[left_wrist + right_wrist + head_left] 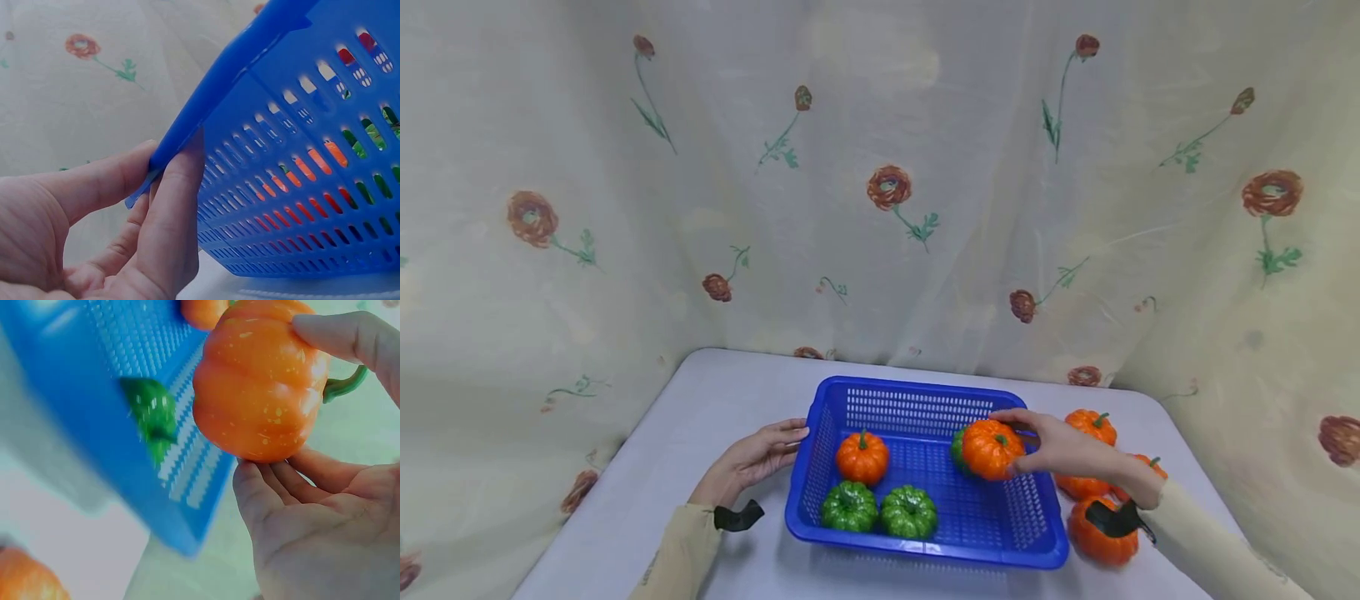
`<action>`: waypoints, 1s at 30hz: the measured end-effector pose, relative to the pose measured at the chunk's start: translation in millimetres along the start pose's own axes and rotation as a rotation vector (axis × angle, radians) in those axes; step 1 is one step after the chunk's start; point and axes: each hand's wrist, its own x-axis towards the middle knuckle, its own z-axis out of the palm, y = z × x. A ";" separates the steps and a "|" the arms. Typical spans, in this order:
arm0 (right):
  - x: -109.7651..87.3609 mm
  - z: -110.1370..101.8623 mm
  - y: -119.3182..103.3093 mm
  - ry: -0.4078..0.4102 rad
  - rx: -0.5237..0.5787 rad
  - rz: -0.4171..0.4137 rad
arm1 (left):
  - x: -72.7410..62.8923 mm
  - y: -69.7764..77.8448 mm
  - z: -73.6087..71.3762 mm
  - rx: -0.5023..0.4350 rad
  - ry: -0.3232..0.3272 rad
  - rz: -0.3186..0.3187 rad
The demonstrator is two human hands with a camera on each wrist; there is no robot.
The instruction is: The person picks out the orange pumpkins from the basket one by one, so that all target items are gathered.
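A blue plastic basket point(925, 546) with slotted walls stands on the table. My left hand point(767, 450) pinches its left rim between thumb and fingers, as the left wrist view shows up close. Above the basket's right part, my right hand point(1060, 446) holds an orange toy pumpkin point(259, 387) by its sides, thumb on one side and fingertips on the other. Inside the basket sit another orange pumpkin point(862, 457) and two green pumpkins, one at the front left point(848, 507) and one beside it point(908, 512). A further green pumpkin point(150, 415) is partly hidden behind the held one in the head view.
Several orange pumpkins point(1103, 533) lie on the table to the right of the basket, partly covered by my right arm. The white tabletop point(737, 383) extends left of the basket. A flower-patterned curtain point(880, 275) hangs behind and at the sides.
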 end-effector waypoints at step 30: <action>-156.1 -30.7 185.8 0.192 0.116 0.287 | 0.1 0.4 2.6 -0.024 -0.043 0.005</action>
